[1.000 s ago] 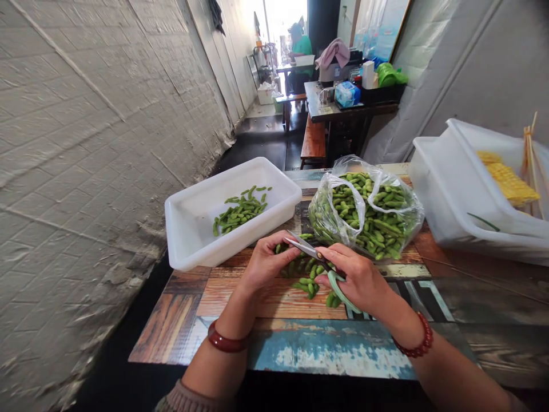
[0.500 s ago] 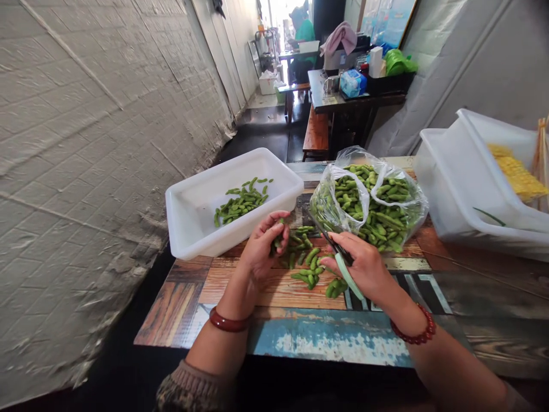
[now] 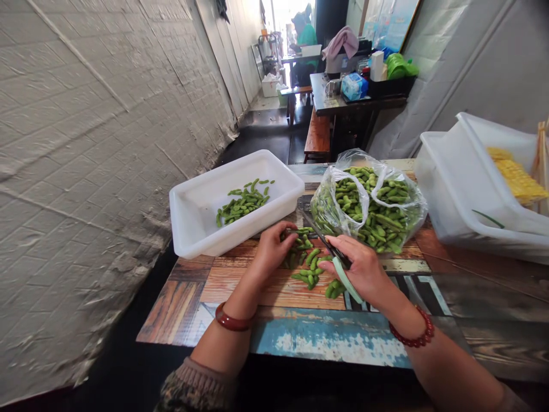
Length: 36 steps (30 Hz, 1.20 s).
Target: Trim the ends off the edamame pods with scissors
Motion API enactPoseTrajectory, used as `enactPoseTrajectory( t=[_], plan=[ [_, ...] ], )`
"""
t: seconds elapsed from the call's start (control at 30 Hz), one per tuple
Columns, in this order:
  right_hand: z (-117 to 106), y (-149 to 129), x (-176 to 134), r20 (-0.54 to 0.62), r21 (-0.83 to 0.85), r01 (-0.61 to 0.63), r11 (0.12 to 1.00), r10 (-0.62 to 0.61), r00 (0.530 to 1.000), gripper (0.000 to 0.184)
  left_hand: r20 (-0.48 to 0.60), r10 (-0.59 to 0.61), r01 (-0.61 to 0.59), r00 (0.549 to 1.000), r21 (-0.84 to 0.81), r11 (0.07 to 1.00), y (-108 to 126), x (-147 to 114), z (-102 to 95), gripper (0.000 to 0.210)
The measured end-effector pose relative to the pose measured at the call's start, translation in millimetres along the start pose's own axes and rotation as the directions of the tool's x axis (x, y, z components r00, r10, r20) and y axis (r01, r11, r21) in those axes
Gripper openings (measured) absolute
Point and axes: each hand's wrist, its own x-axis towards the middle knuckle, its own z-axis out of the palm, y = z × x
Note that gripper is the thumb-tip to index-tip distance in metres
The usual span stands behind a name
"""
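My right hand (image 3: pixel 358 266) is closed around a pair of scissors (image 3: pixel 346 280) with pale green on the handle; the dark blades point up and left over the table. My left hand (image 3: pixel 274 246) has its fingers curled at the far left edge of a loose pile of edamame pods (image 3: pixel 312 257), thumb and forefinger closing on a pod there. Its palm is turned away from view. Beyond that hand, a white plastic tub (image 3: pixel 193 229) holds some pods. Right of the tub, a clear plastic bag (image 3: pixel 328 197) stands open, full of edamame.
White bins (image 3: pixel 446 189), one holding a yellow food pack (image 3: pixel 517 177), stand at the right of the patchwork wooden table (image 3: pixel 244 280). A pale textured wall (image 3: pixel 86 160) runs along the left. Farther back are a bench (image 3: pixel 317 134), a cluttered table and a person in green.
My left hand has turned palm down and reached onto the pods; the green pods seen in its fingers before are now hidden. My right hand keeps the scissors nearly in place.
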Motion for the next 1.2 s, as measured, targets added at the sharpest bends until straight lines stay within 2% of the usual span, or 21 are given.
enactPoseTrajectory(
  t=[0.07, 0.17, 0.27, 0.37, 0.43, 0.53, 0.6, 0.7, 0.93, 1.2],
  plan=[
    [0.1, -0.9, -0.3, 0.013, -0.002, 0.005, 1.000, -0.005, 1.000, 0.035, 0.042, 0.093, -0.101, 0.995, 0.241, 0.965, -7.1, 0.3, 0.6, 0.020],
    [0.0, -2.1, -0.6, 0.020, 0.005, -0.001, 1.000, 0.001, 1.000, 0.035, 0.162, 0.124, -0.187, 0.979, 0.473, 0.861, -12.8, -0.4, -0.8, 0.019],
    [0.2, -2.6, -1.1, 0.017, 0.004, -0.008, 1.000, 0.008, 1.000, 0.036, 0.215, 0.115, -0.222, 0.970, 0.587, 0.779, -13.5, -1.7, -2.9, 0.019],
    [1.0, -2.0, -1.7, 0.015, -0.001, -0.009, 1.000, 0.009, 1.000, 0.037, 0.197, 0.106, -0.206, 0.975, 0.604, 0.770, -13.2, -1.4, -3.0, 0.015],
    [1.7, -1.1, -1.8, 0.017, 0.001, -0.009, 1.000, 0.009, 1.000, 0.036, 0.146, 0.121, -0.179, 0.982, 0.512, 0.840, -12.7, -0.2, -2.0, 0.011],
    [2.2, 0.5, -1.4, 0.009, 0.006, -0.007, 1.000, 0.007, 1.000, 0.035, 0.031, 0.076, -0.080, 0.997, 0.162, 0.984, -8.8, 1.0, -0.3, 0.009],
    [1.8, 1.1, -0.7, 0.001, 0.012, -0.009, 1.000, 0.009, 1.000, 0.035, 0.027, -0.028, 0.030, 0.999, -0.080, 0.996, -3.0, 0.0, 0.0, 0.018],
    [0.7, 1.0, 0.2, 0.000, 0.016, -0.023, 1.000, 0.023, 1.000, 0.035, 0.102, -0.135, 0.158, 0.986, -0.267, 0.951, 8.4, -4.2, -0.7, 0.029],
    [-0.8, -0.5, 0.1, 0.021, -0.044, -0.072, 0.996, 0.073, 0.997, 0.040, 0.205, -0.152, 0.231, 0.967, -0.453, 0.861, 24.9, -10.3, -3.1, 0.036],
    [-3.2, -11.0, 2.0, 0.137, -0.079, -0.112, 0.991, 0.122, 0.983, 0.051, 0.218, -0.096, 0.188, 0.971, -0.452, 0.872, 28.2, -13.7, -3.4, 0.032]
  ],
)
